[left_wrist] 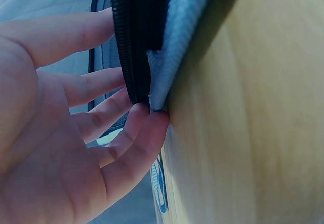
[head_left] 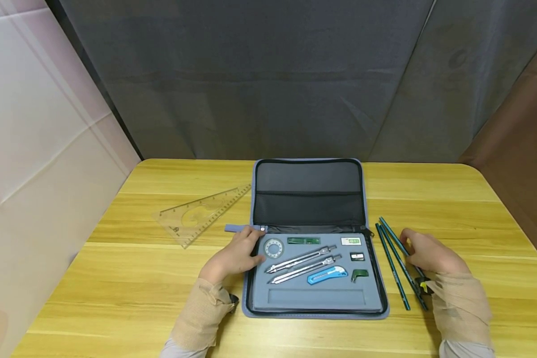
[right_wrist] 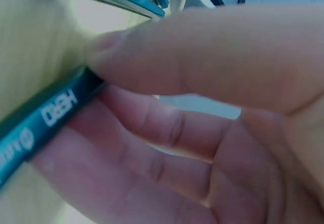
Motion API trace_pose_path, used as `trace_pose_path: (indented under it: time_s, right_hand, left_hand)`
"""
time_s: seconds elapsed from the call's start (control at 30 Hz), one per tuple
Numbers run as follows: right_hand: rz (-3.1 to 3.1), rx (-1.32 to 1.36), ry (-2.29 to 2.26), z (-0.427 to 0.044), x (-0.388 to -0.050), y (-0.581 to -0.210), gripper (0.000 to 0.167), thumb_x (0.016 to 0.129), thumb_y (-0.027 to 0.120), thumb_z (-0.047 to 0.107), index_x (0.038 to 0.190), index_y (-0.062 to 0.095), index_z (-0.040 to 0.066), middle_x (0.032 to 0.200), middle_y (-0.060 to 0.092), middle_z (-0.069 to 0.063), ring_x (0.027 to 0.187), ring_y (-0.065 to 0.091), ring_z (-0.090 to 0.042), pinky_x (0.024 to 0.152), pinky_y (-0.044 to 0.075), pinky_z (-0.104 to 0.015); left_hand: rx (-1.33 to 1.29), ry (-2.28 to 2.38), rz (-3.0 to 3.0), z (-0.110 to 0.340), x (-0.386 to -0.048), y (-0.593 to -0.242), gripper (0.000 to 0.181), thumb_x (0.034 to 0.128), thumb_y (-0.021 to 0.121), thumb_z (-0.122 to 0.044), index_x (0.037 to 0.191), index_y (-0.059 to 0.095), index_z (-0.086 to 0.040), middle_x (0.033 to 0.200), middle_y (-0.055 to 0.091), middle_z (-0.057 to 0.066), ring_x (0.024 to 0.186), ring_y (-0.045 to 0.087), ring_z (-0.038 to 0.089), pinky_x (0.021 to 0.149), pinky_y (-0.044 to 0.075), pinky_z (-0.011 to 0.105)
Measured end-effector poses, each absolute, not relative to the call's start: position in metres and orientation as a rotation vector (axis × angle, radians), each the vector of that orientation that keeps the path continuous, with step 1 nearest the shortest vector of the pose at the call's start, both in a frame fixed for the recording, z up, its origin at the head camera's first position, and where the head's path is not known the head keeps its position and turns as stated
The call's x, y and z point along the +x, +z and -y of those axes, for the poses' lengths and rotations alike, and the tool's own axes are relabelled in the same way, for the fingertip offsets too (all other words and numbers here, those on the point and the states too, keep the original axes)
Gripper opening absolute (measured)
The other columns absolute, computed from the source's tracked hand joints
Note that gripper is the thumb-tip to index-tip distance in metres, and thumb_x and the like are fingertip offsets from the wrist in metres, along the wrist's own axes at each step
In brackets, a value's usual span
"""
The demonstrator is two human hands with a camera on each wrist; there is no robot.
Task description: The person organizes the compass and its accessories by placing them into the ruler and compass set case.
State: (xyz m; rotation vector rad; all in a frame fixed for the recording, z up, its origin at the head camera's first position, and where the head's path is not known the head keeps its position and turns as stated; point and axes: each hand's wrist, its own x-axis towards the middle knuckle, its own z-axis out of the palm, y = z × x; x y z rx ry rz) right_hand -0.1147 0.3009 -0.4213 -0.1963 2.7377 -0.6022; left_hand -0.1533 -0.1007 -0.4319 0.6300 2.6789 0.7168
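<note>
An unzipped stationery case lies flat, its lid laid back and its grey tray facing up. My left hand rests at the tray's upper left edge. In the left wrist view its fingertips touch the zipper edge, the fingers loosely bent. To the right of the case, my right hand pinches a dark teal pencil near one end, between thumb and fingers. Two similar pencils lie on the table beside it. The fit of the left hand's fingers beneath the edge is partly hidden.
The tray holds two silver compasses, a blue cutter, a round protractor, an eraser, a sharpener and small green pieces. Left of the case lies a clear set square on the wooden table.
</note>
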Motion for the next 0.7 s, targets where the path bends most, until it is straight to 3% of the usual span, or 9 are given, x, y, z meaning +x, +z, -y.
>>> trace_pose_path:
  time_s: [0.7]
  right_hand:
    - [-2.924, -0.361, -0.500, -0.274, -0.104, -0.393, 0.036, 0.071, 0.052, -0.013, 0.103, 0.055, 0.001, 0.062, 0.044, -0.001, 0.054, 0.038, -0.013, 0.050, 0.032, -0.026]
  left_hand:
    - [0.641, 0.704, -2.687, 0.101, -0.154, -0.432, 0.056, 0.0838, 0.065, -0.018, 0.132, 0.042, 0.001, 0.127, 0.040, 0.019, 0.118, 0.037, 0.036, 0.099, 0.033, 0.047]
